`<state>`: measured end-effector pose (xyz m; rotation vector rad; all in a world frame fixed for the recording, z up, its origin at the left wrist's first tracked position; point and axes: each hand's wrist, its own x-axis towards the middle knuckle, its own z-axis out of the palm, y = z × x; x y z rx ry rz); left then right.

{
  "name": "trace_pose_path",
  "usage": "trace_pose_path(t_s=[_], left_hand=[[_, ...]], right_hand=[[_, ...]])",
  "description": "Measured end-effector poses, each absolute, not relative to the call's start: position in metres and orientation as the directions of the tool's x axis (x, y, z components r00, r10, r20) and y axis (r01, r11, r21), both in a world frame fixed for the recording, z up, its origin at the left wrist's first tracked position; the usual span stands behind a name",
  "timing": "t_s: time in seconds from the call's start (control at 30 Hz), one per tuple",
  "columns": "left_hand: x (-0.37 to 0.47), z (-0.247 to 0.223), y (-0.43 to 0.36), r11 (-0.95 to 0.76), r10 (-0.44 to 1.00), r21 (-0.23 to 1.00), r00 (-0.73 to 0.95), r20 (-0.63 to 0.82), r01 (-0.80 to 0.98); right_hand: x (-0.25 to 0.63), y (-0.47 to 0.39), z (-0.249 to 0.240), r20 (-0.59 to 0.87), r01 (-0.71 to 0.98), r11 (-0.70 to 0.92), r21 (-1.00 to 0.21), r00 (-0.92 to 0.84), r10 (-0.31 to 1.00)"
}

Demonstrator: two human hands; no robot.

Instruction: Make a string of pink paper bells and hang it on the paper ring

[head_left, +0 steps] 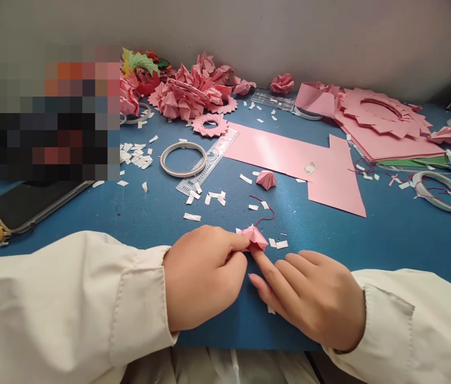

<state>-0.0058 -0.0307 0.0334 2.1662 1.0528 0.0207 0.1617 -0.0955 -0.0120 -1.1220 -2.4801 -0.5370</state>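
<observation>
blue bench [137,213], backed by a pale wall [249,32]; bulkier paper stock sits toward the wall, which seems to leave the near edge for handwork.

one folded pink piece [256,238], pleated, at the near middle of the bench, between the two hands. from its top, one red thread [272,214], curling off toward the wall; probably laid that way to stay clear of the fingers.

left hand [205,277]: loosely curled, index fingertip on the piece's left side, thumb bent close below; whether the two pinch it cannot be told.

right hand [313,296]: half open, index finger reaching to the piece's near edge, thumb apart from it; touching, not grasping. contact from both sides likely keeps so light an item from sliding.

one further pleated pink piece [266,180], beyond the thread, apart from both hands.

one tape roll [183,173], flat, beside a clear ruler [187,185]; both presumably within easy reach of the left hand.

white scraps [192,217], scattered, seemingly just where they fall.

one large pink sheet [265,152], flat, irregular in outline, its left end meeting the ruler.

one heap of folded pink paper [185,98], near the wall, perhaps stored out of the way.
</observation>
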Motion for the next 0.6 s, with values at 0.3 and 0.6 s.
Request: trace_pose_path(t_s=[0.3, 0.6], left_hand=[[-0.006, 0.023, -0.042, -0.785, 0.582, 0.265, 0.813, 0.001, 0.561], [-0.01, 0.001, -0.046, -0.927, 0.336, -0.042, 0.874, 0.35, 0.373]], right_hand=[[0.158, -0.099, -0.013, 0.417, 0.83, 0.549, 0.097, -0.535, 0.735], [0.157, -0.099, -0.011, 0.391, 0.843, 0.537, 0.036, -0.506, 0.769]])
